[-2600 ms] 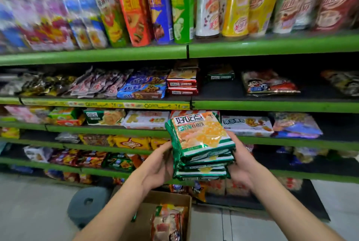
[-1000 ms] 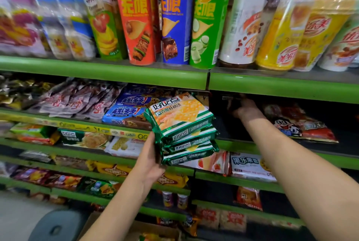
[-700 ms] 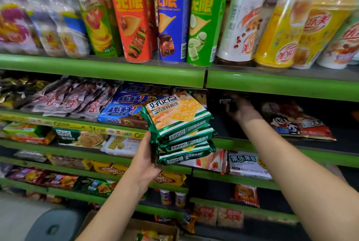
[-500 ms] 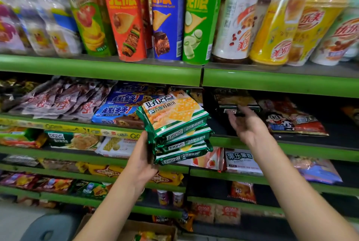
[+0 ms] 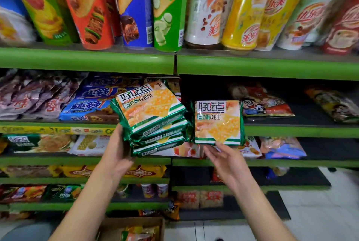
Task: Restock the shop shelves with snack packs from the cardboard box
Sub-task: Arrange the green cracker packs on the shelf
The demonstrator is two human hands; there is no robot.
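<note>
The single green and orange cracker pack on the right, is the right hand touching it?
Touching. The head view shows the right hand under the single green and orange cracker pack, its fingertips meeting the pack's bottom edge with no gap.

Top row has tall crisp tubes: a green tomato one (image 5: 45, 9), an orange kebab one (image 5: 87, 7), a blue one (image 5: 134, 7) and a green cucumber one (image 5: 169, 9). Right next to them are milk tea cups, white (image 5: 206, 7), yellow (image 5: 244, 13) and a red one (image 5: 343, 27) at the far rt edge, pretty blurry. One level down on the left there's a fan of purple-ish sachets (image 5: 29, 97) and blue cookie bags (image 5: 91, 104) beside them. Rt side of that level has a red cartoon-face bag (image 5: 262, 102) lying flat. Grey stool-ish thing (image 5: 27, 231) btm left, white tile floor (image 5: 320, 211) btm rt.
</note>
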